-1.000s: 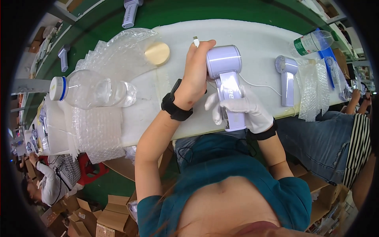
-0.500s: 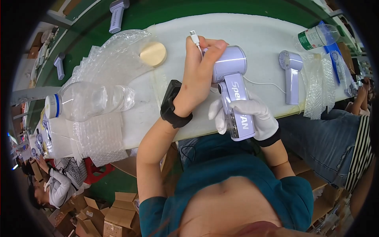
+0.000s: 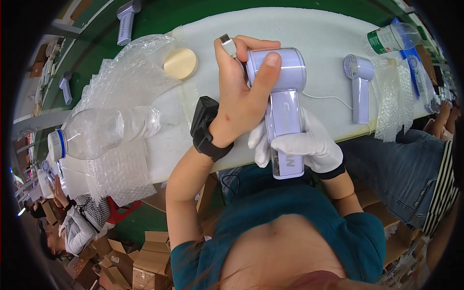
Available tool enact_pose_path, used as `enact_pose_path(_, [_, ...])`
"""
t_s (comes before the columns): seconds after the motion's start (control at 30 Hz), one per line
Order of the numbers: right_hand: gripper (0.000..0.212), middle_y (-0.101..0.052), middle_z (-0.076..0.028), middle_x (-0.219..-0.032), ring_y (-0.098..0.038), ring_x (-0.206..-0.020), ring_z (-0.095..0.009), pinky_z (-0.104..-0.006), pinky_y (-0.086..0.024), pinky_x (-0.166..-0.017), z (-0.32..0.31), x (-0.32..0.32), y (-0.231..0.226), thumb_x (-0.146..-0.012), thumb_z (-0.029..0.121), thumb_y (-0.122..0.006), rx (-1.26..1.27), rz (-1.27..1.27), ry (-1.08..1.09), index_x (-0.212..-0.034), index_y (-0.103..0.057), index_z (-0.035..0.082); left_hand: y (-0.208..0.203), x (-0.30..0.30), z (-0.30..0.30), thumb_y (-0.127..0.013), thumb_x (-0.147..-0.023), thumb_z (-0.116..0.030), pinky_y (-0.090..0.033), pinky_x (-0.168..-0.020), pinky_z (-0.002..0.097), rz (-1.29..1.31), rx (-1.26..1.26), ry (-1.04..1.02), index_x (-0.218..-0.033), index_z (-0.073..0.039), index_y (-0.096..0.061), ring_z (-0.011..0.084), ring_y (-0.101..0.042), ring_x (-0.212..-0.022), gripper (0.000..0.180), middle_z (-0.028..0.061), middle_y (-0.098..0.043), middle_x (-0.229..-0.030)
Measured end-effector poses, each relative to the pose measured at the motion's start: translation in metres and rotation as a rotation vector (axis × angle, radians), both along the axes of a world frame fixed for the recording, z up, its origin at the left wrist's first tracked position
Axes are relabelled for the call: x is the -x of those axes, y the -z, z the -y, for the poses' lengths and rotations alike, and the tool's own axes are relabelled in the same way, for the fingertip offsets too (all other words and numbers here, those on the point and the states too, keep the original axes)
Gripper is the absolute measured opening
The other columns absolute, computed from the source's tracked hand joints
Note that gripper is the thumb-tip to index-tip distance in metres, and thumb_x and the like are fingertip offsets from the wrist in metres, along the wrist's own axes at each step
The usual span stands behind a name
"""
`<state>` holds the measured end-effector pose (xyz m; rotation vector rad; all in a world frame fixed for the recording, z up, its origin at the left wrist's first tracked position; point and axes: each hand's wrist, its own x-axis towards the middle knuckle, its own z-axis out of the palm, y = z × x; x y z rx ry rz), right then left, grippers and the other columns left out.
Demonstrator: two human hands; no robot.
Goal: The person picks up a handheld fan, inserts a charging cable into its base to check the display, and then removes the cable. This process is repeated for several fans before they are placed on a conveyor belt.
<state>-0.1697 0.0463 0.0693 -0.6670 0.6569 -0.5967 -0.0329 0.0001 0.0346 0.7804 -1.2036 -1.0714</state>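
A lavender handheld fan (image 3: 284, 112) is held over the near part of the table. My left hand (image 3: 246, 82), bare and with a black band at its wrist, is closed round the fan's barrel-shaped head, thumb across its side. Between the fingers of that hand a white USB plug (image 3: 228, 45) sticks up; its cable passes into the palm and out of sight. My right hand (image 3: 309, 147), in a white glove, grips the handle from below, thumb across its front. A second lavender fan (image 3: 361, 92) lies to the right, with a white cable (image 3: 328, 97) running toward it.
Bubble wrap (image 3: 121, 169) covers the table's left, under a large clear bottle (image 3: 96, 130). Nearby sits a round cream disc (image 3: 181, 64). At right are a smaller bottle (image 3: 391, 38) and more bubble wrap (image 3: 394, 101). Two fans (image 3: 126, 24) rest beyond the far-left edge. Co-workers sit on both sides.
The held fan has turned more upright, its handle shifting slightly left. My left thumb has slid down across the fan head. The whole view has shifted a little.
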Motion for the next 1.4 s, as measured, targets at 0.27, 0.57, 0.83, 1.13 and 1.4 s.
enact_pose_path(0.27, [0.052,-0.059,-0.018,-0.091,-0.062,-0.074,-0.024,-0.0333,-0.05,-0.066,-0.001,-0.003,0.003,-0.071,0.015,-0.062,-0.012,0.003,0.013,-0.114,-0.041,-0.004,0.0,-0.002,0.002,-0.052,-0.089,-0.025,-0.043,-0.075,0.0283,-0.021,-0.14,0.063,-0.09,-0.006,-0.029,0.0134,-0.051,-0.083,0.03,0.0145,-0.053,-0.098])
enact_pose_path(0.57, [0.05,-0.058,-0.02,-0.093,-0.062,-0.073,-0.025,-0.0327,-0.051,-0.065,-0.004,0.0,0.012,-0.074,0.017,-0.06,-0.047,0.121,0.058,-0.114,-0.04,-0.005,0.001,-0.011,0.007,-0.054,-0.087,-0.021,-0.046,-0.067,0.0278,-0.195,-0.315,0.258,-0.093,-0.006,-0.028,0.0143,-0.052,-0.082,0.031,0.0145,-0.052,-0.098])
enact_pose_path(0.83, [0.044,-0.059,-0.021,-0.089,-0.061,-0.069,-0.025,-0.0334,-0.051,-0.062,-0.002,0.006,0.011,-0.075,0.016,-0.056,-0.094,0.13,0.066,-0.11,-0.042,-0.006,0.004,0.002,0.001,-0.059,-0.082,-0.014,-0.043,-0.066,0.0243,0.142,0.002,0.071,-0.095,0.0,-0.024,0.011,-0.048,-0.079,0.04,0.0134,-0.05,-0.104])
enact_pose_path(1.13, [0.043,-0.059,-0.019,-0.087,-0.061,-0.067,-0.024,-0.0329,-0.051,-0.062,-0.004,0.002,-0.008,-0.074,0.015,-0.056,-0.061,0.03,0.108,-0.109,-0.042,-0.006,-0.001,0.004,-0.002,-0.057,-0.084,-0.017,-0.042,-0.066,0.0237,0.062,-0.04,0.059,-0.091,-0.001,-0.025,0.0095,-0.046,-0.076,0.037,0.0129,-0.051,-0.099])
enact_pose_path(1.4, [0.048,-0.058,-0.018,-0.089,-0.061,-0.07,-0.024,-0.0329,-0.051,-0.063,-0.004,-0.006,-0.004,-0.075,0.016,-0.057,-0.039,-0.034,0.056,-0.114,-0.039,-0.005,0.003,-0.003,0.0,-0.052,-0.088,-0.016,-0.044,-0.067,0.0242,0.044,-0.146,0.023,-0.084,-0.006,-0.031,0.0113,-0.051,-0.08,0.024,0.011,-0.055,-0.092])
